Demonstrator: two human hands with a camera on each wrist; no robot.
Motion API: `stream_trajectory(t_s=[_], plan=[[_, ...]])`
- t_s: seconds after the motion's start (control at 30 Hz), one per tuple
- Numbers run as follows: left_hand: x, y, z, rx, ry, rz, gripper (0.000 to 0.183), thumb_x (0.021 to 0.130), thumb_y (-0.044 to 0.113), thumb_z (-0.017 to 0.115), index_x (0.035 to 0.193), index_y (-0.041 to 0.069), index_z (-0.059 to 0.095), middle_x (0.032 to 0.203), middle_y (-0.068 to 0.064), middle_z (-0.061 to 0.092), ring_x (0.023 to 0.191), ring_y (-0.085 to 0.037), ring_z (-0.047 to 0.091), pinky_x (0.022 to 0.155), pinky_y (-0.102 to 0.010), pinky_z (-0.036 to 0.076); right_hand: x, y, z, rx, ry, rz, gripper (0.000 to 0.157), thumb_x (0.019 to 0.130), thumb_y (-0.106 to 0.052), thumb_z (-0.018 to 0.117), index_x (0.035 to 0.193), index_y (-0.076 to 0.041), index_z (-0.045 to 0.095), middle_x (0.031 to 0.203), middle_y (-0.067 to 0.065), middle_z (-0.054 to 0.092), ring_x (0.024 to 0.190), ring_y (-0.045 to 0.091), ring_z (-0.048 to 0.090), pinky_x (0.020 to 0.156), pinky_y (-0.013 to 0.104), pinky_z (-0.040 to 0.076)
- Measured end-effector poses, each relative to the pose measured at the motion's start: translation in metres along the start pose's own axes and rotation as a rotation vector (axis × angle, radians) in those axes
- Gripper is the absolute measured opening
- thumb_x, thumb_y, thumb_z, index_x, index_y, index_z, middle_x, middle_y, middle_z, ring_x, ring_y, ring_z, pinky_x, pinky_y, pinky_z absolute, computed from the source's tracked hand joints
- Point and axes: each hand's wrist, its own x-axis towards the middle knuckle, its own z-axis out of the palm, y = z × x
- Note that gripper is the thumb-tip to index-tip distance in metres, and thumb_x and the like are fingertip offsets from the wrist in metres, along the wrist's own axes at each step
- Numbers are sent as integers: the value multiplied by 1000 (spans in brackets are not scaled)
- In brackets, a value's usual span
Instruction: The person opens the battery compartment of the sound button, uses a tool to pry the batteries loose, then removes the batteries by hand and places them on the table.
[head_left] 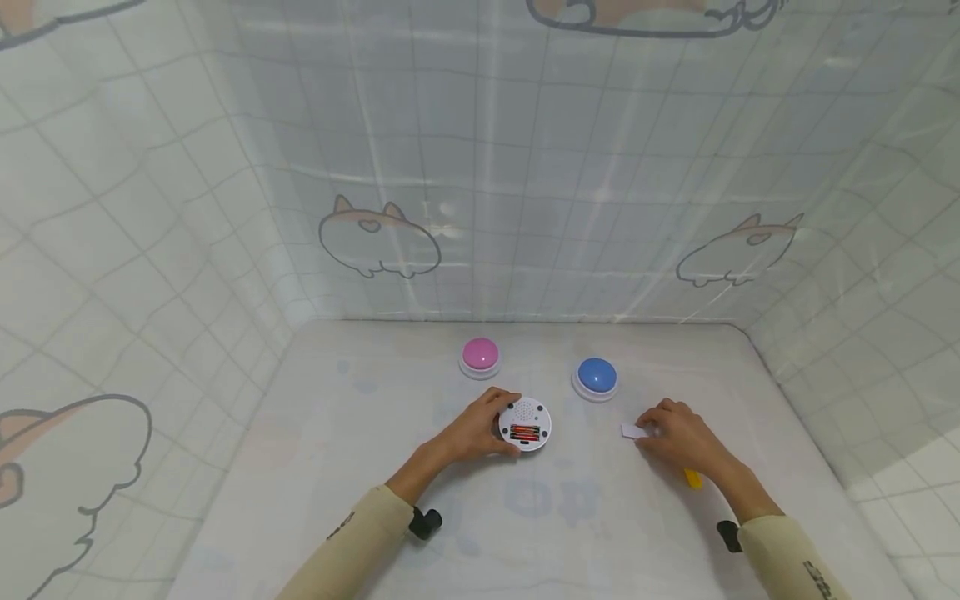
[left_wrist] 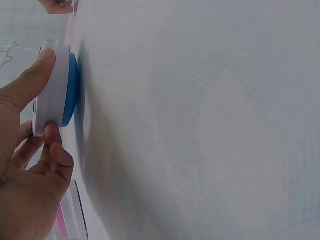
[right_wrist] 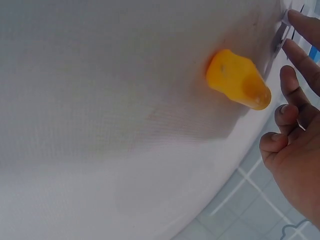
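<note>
My left hand (head_left: 477,427) grips a round white push-button buzzer (head_left: 525,410) by its side, thumb and fingers spread around the rim. Its underside faces up, showing speaker holes, small dark feet and an uncovered battery bay with red-and-black batteries (head_left: 524,433). In the left wrist view the buzzer's blue dome (left_wrist: 71,90) points down, close over the table. Off to the right, my right hand (head_left: 682,435) pinches a small flat white cover (head_left: 631,431) between thumb and fingertips, low over the table. A yellow handle-like piece (right_wrist: 237,79) lies beneath that hand, partly hidden in the head view.
Behind my hands, a pink-domed buzzer (head_left: 480,354) and a blue-domed buzzer (head_left: 597,376) stand upright on the white table (head_left: 360,500). Tile-patterned sheeting (head_left: 525,208) with cartoon animals rises at the back and both sides.
</note>
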Motion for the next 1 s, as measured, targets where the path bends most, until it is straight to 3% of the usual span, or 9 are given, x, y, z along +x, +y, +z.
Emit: stream_trajectory(t_s=[0.57, 0.8, 1.0], plan=[[-2, 2, -1, 0, 11, 18, 94, 75, 37, 90, 152, 12, 43, 143, -2, 47, 120, -14, 50, 105, -32, 43, -1, 5, 0, 42, -6, 0, 27, 85, -32, 80, 106, -16, 75, 103, 4, 61, 94, 24, 52, 80, 45, 44], [-2, 3, -1, -4, 7, 5, 93, 75, 38, 90, 152, 13, 43, 144, -2, 46, 127, -16, 48, 110, -35, 41, -13, 6, -16, 141, 61, 14, 32, 92, -27, 73, 119, -10, 71, 108, 9, 62, 95, 26, 55, 83, 48, 49], [-2, 5, -2, 4, 6, 2, 94, 75, 36, 90, 152, 13, 42, 144, -1, 46, 116, -13, 50, 102, -31, 44, -29, 23, -17, 121, 145, 49, 42, 96, -32, 69, 128, -4, 64, 101, 8, 62, 79, 20, 50, 65, 31, 45]])
